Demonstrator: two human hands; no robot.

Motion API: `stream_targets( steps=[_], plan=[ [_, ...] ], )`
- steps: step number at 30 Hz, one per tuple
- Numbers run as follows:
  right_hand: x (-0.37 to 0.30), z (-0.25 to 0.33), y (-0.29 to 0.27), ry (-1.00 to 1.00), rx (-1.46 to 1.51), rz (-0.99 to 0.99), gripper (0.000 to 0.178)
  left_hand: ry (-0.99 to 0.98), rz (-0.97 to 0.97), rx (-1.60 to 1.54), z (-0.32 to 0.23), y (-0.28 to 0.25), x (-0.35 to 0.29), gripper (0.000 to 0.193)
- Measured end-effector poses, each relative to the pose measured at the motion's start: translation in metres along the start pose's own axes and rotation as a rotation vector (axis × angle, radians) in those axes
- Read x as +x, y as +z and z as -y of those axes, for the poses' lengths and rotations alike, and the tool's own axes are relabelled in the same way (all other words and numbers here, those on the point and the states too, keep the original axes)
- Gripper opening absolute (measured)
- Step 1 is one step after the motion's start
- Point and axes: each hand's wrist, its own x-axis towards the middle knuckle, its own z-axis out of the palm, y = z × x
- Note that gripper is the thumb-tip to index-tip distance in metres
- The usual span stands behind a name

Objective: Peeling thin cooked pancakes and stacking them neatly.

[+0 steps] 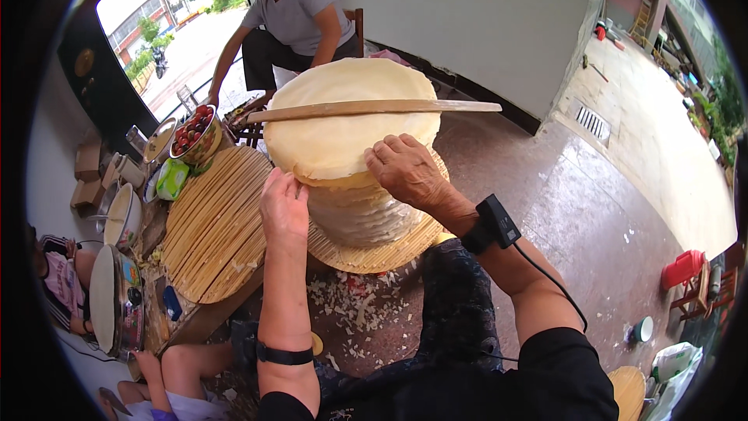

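A tall stack of thin, round, pale-yellow flatbreads (347,144) stands in front of me on a round slatted mat (366,253). Across its top lies a long, flat wooden stick (374,108). At the near left rim, my left hand (284,206) has bent fingers closed on the edge of the top flatbread. My right hand (409,173) curls over the near right rim, its fingers pinched on the same sheet. The lower layers look whiter and ragged at their edges. My fingertips are partly hidden against the rim.
A second slatted mat (218,222) lies to the left, beside a bowl of red fruit (195,136) and a green packet (172,179). A person in grey (300,12) sits beyond the stack; another sits at lower left. Pale scraps (358,304) litter the floor.
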Motion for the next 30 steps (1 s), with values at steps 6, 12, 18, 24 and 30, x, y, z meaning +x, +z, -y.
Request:
stream_targets(
  steps=[6, 12, 18, 24, 30],
  plan=[
    [0.001, 0.001, 0.001, -0.01, 0.015, 0.03, 0.026, 0.009, 0.047, 0.038, 0.002, -0.007, 0.006, 0.071],
    [0.0, 0.001, 0.002, -0.008, 0.019, 0.046, 0.027, 0.012, 0.035, 0.01, 0.003, -0.004, 0.004, 0.068],
    [-0.001, 0.004, -0.003, 0.028, 0.119, 0.069, 0.032, -0.026, 0.038, -0.007, 0.001, -0.01, 0.006, 0.069],
    [-0.005, 0.013, -0.01, -0.012, 0.174, 0.084, 0.045, -0.034, 0.068, 0.033, -0.005, -0.013, -0.002, 0.069],
    [0.002, 0.028, -0.01, 0.002, 0.157, 0.104, 0.045, -0.016, -0.022, 0.035, -0.022, -0.055, 0.0, 0.068]
  ],
)
